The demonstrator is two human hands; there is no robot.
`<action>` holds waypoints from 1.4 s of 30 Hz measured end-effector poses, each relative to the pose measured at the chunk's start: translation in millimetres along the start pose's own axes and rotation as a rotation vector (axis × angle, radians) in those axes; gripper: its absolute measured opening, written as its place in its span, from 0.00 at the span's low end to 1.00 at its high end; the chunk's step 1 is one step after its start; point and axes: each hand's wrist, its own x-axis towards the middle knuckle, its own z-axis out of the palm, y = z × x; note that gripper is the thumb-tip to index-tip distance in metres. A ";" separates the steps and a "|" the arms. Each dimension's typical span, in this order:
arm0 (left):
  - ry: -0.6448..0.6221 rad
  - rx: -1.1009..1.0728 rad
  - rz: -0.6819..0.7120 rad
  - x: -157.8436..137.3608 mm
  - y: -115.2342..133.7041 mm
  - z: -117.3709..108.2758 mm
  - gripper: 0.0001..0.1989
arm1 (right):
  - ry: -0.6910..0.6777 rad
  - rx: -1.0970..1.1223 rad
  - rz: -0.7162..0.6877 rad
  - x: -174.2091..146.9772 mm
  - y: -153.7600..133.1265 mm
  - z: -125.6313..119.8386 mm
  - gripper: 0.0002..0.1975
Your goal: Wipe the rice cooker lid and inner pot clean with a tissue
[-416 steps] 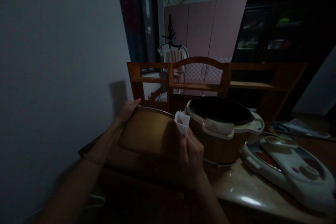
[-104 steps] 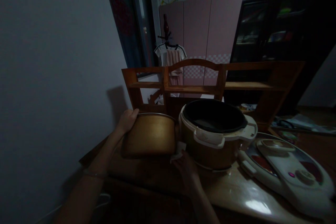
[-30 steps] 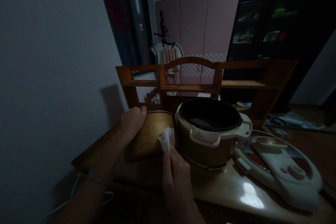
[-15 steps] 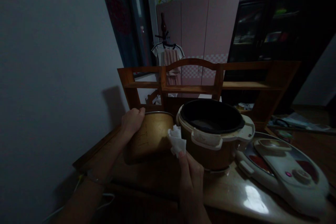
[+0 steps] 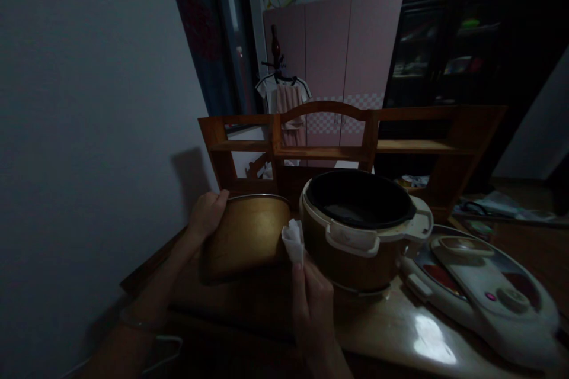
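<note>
My left hand [image 5: 207, 213] grips the rim of a gold-coloured inner pot [image 5: 251, 231], which is tilted above the wooden desk. Folded white tissue [image 5: 293, 241] is pinched between the thumb and fingers of my right hand [image 5: 312, 299], close to the pot's right side; I cannot tell whether it touches. Just right of the tissue stands the pressure cooker body [image 5: 351, 260], uncovered, with a dark interior and white handles. Its white lid [image 5: 484, 290], with a knob and dark red panels, lies beside it on the right.
A wooden shelf rack [image 5: 326, 153] rises along the back of the desk [image 5: 377, 328]. The wall [image 5: 98, 130] stands close on the left. A white cable [image 5: 171, 340] hangs near my left forearm. Behind are pink wardrobe doors [image 5: 326, 53] and clothes on a stand.
My left hand and the inner pot have shifted left and slightly down, and the pot has turned a little. My right hand has moved slightly left and down with the tissue.
</note>
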 end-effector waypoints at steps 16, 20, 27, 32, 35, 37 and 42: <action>-0.060 -0.211 0.043 -0.8 -57.7 -9.3 0.26 | -0.156 -0.195 -0.377 -9.7 -29.4 25.0 0.21; -0.098 -0.011 0.062 4.0 -56.4 -22.5 0.27 | -0.181 -0.221 -0.373 -7.3 -35.6 29.4 0.21; -0.079 -0.055 0.240 -12.2 -1.6 -36.6 0.28 | -0.203 -0.223 -0.366 -7.8 -43.9 37.1 0.22; -0.107 0.306 0.314 -28.7 53.3 -29.4 0.29 | -0.194 -0.247 -0.382 -14.1 -47.8 47.7 0.23; -0.071 0.498 0.300 -33.3 71.1 -22.8 0.33 | -0.213 -0.228 -0.402 -17.5 -45.8 49.1 0.22; -0.044 0.545 0.301 -33.8 74.5 -19.4 0.34 | -0.215 -0.191 -0.384 -18.8 -42.3 46.2 0.22; -0.042 0.527 0.354 -29.9 68.0 -17.3 0.36 | -0.143 -0.082 -0.294 -16.6 -28.9 30.4 0.22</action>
